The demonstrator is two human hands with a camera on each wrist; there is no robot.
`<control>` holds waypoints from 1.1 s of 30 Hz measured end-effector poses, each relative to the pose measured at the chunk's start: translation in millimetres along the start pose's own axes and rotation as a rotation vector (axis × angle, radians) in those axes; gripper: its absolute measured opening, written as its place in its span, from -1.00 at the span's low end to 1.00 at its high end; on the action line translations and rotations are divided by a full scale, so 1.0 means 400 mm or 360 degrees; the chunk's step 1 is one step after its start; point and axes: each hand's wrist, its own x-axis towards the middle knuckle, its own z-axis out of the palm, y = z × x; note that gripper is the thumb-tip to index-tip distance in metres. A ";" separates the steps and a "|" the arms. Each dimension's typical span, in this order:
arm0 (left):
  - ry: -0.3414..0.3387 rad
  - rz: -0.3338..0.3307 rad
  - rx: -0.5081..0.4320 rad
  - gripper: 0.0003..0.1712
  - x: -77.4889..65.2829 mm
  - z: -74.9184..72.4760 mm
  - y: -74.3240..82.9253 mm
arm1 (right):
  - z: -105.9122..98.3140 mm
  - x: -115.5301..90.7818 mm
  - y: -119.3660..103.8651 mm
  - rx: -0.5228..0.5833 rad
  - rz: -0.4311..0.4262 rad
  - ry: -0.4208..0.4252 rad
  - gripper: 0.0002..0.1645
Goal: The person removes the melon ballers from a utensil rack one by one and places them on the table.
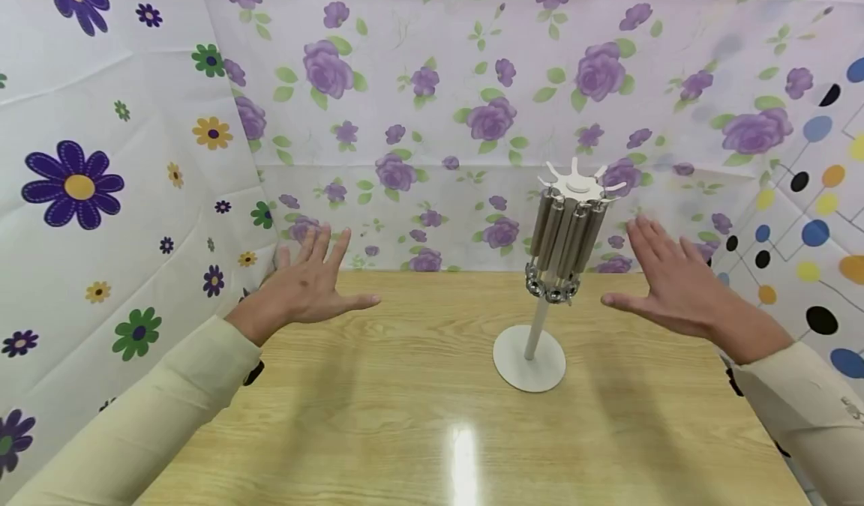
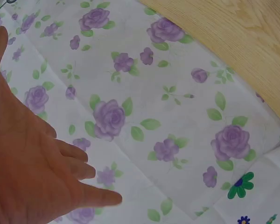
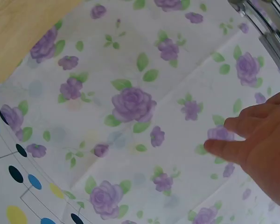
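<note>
A white stand (image 1: 540,333) with a round base is upright on the table, right of the middle. Its top spreads into several white hooks (image 1: 577,184). Slim grey-brown metal pieces (image 1: 567,236) hang from them in a ring, with shiny silver round ends at the bottom; their exact kind is unclear. My left hand (image 1: 307,285) hovers at the left with fingers spread, apart from the stand. To the right of the hanging pieces, my right hand (image 1: 678,281) is held up, fingers straight, touching nothing. The right wrist view catches some hanging metal pieces (image 3: 275,44) at its upper right corner.
The wood-grain table (image 1: 405,386) is bounded at the back by a cloth with purple roses (image 1: 418,116). A daisy-patterned cloth (image 1: 135,266) borders the left, and a cloth with coloured dots (image 1: 810,191) the right. Light glares on the tabletop near the front.
</note>
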 end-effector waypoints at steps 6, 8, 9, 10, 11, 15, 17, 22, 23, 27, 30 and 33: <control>-0.0051 0.0130 -0.0364 0.36 0.043 -0.014 0.045 | -0.072 0.023 -0.007 0.0390 0.0014 -0.0017 0.27; -0.0063 0.0165 -0.0505 0.36 0.060 -0.013 0.067 | -0.095 0.034 -0.014 0.0453 0.0000 0.0012 0.23; -0.0071 0.0181 -0.0577 0.34 0.069 -0.013 0.080 | -0.106 0.042 -0.018 0.0475 -0.0015 0.0044 0.21; -0.0074 0.0204 -0.0643 0.32 0.078 -0.012 0.093 | -0.117 0.049 -0.022 0.0497 -0.0038 0.0088 0.19; -0.0068 0.0231 -0.0696 0.29 0.087 -0.010 0.106 | -0.129 0.057 -0.027 0.0525 -0.0061 0.0126 0.16; -0.0012 0.0364 -0.0830 0.11 0.120 0.000 0.158 | -0.169 0.089 -0.041 0.0618 -0.0178 0.0279 0.03; 0.0026 0.0430 -0.0892 0.03 0.135 0.008 0.181 | -0.182 0.104 -0.045 0.0677 -0.0229 0.0317 -0.05; 0.0076 0.0560 -0.1109 -0.13 0.162 0.023 0.225 | -0.195 0.135 -0.056 0.0785 -0.0297 0.0335 -0.16; 0.0077 0.0579 -0.1155 -0.16 0.166 0.025 0.233 | -0.196 0.139 -0.058 0.0793 -0.0305 0.0331 -0.17; 0.0084 0.0637 -0.1304 -0.25 0.178 0.033 0.264 | -0.198 0.154 -0.061 0.0845 -0.0300 0.0299 -0.18; 0.0091 0.0659 -0.1401 -0.30 0.185 0.036 0.284 | -0.200 0.166 -0.062 0.0869 -0.0288 0.0266 -0.17; 0.0097 0.0693 -0.1465 -0.34 0.192 0.037 0.305 | -0.201 0.175 -0.064 0.0862 -0.0307 0.0244 -0.19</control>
